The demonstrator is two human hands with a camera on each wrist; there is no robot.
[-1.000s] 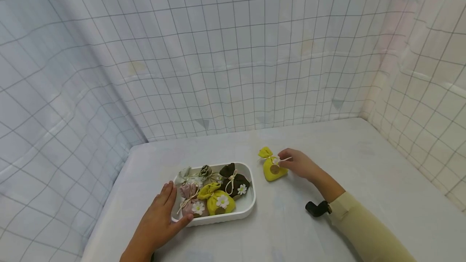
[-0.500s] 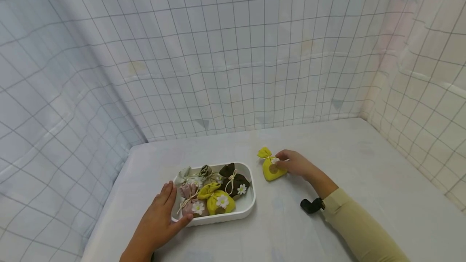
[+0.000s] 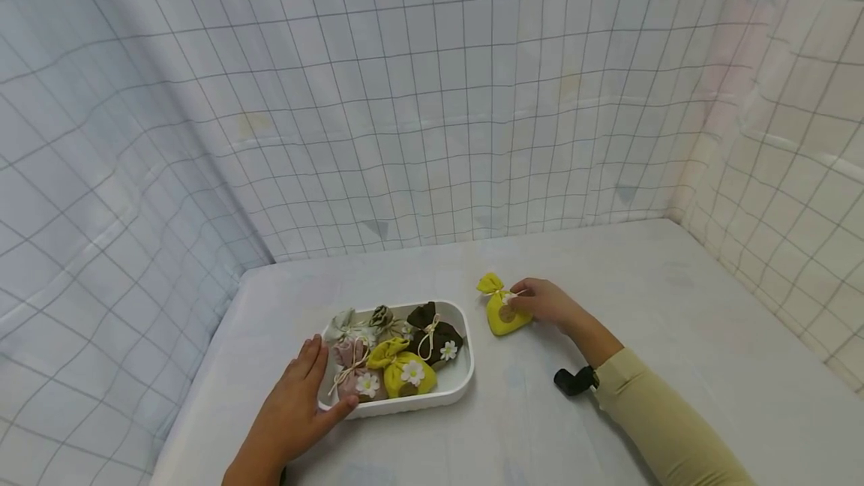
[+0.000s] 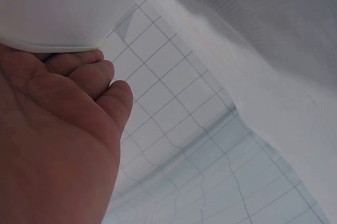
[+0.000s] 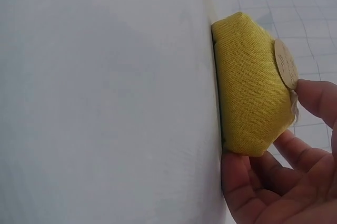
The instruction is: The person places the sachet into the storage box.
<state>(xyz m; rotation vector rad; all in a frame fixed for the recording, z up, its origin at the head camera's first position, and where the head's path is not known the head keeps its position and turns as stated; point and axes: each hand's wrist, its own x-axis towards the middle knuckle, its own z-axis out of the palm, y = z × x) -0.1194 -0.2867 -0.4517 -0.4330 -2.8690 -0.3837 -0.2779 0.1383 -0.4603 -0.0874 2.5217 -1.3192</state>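
Observation:
In the head view a yellow drawstring pouch (image 3: 498, 323) lies on the table, right of the white tray (image 3: 464, 385). My right hand (image 3: 555, 304) holds its right side. The right wrist view has the thumb at the edge of the pouch's round tag (image 5: 286, 65), with curled fingers (image 5: 239, 182) against its side. My left hand (image 3: 289, 405) rests along the tray's left end, fingers extended and thumb over the near rim. Inside the tray sit a yellow pouch (image 3: 421, 381), a pink pouch (image 3: 346, 385), a dark brown pouch (image 3: 445, 336) and pale and olive ones behind.
A white cloth covers the table (image 3: 540, 411). Grid-patterned curtains (image 3: 418, 133) enclose it at the back and both sides. A black wrist-worn device (image 3: 574, 382) juts out beside the right sleeve (image 3: 655, 411).
My right hand has shifted slightly left, closer onto the yellow pouch, its thumb now over the tag area. The pouch has barely moved. My left hand and the tray stay put.

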